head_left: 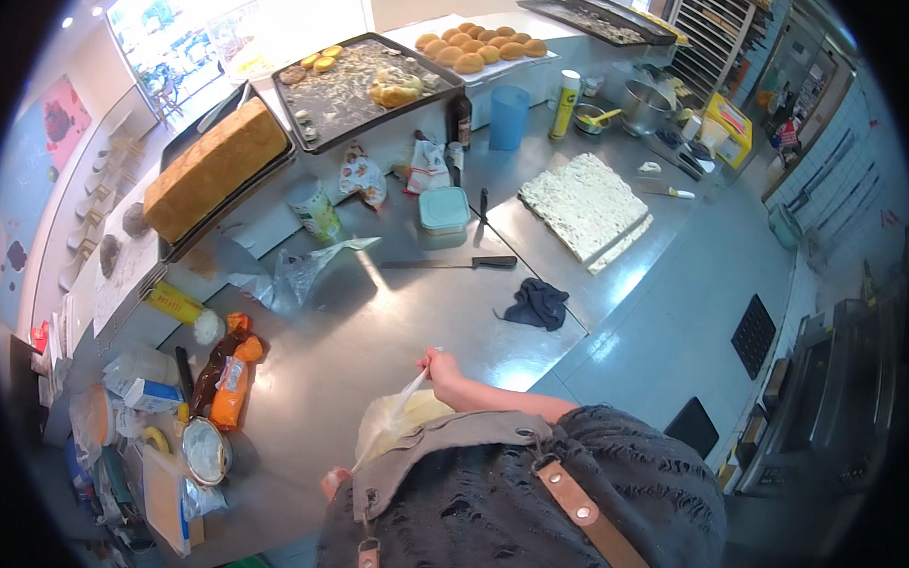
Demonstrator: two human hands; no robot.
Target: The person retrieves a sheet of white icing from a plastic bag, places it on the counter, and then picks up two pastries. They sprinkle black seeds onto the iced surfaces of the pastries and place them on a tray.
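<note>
A clear plastic piping bag (402, 418) with pale yellow filling hangs in front of my apron, low over the near part of the steel worktop. My right hand (439, 372) is closed around its twisted upper end. At the bag's other end, close against my body, my left hand (335, 482) shows only in part and looks closed on the plastic. The apron's grey-brown bib hides some of the bag and its tip. Beyond my hands lie a dark crumpled cloth (536, 305) and a long knife with a black handle (494, 262).
At right sits a cream-covered slab (585, 206). A lidded tub (444, 211) and blue jug (508, 120) stand farther back. Orange and brown bags (233, 386) and a white bowl (206, 451) crowd the left. Behind are a baking tray (357, 75), buns (480, 47) and a loaf (216, 168).
</note>
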